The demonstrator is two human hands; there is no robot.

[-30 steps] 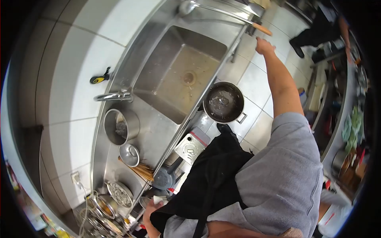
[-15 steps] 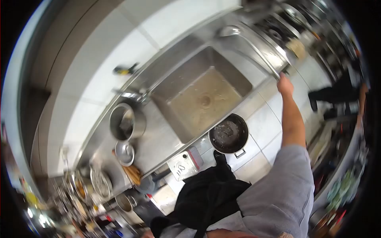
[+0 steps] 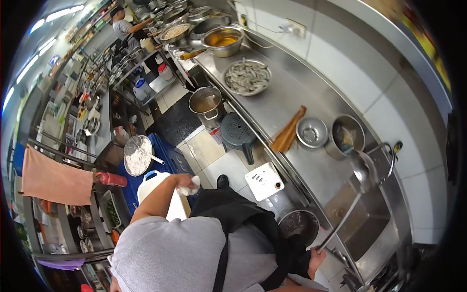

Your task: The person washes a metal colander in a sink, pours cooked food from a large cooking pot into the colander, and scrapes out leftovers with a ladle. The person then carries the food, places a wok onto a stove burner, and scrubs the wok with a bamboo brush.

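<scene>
My right hand (image 3: 316, 260) grips the long handle of a metal ladle (image 3: 342, 221), which reaches across the sink (image 3: 367, 238). The ladle's bowl is up by the curved faucet (image 3: 390, 163); blur hides whether water is running. My left hand (image 3: 182, 179) is closed on a crumpled white cloth (image 3: 193, 188), held above a white plastic container (image 3: 163, 194). A tall metal pot (image 3: 356, 127) with something inside and a small metal bowl (image 3: 312, 132) stand on the counter beside the sink.
Along the counter are a bamboo brush (image 3: 291, 131), a bowl of shrimp (image 3: 247, 78) and a bowl of yellow liquid (image 3: 224, 41). On the floor sit a dark pot (image 3: 299, 225), a white tin (image 3: 260, 180), a grey stool (image 3: 236, 129) and a metal pot (image 3: 206, 104). Another person (image 3: 124, 29) works far back.
My view has swung toward the counter and kitchen aisle. The ladle's bowl has moved from the sink's far end to the faucet. My left hand with the white cloth has come into view.
</scene>
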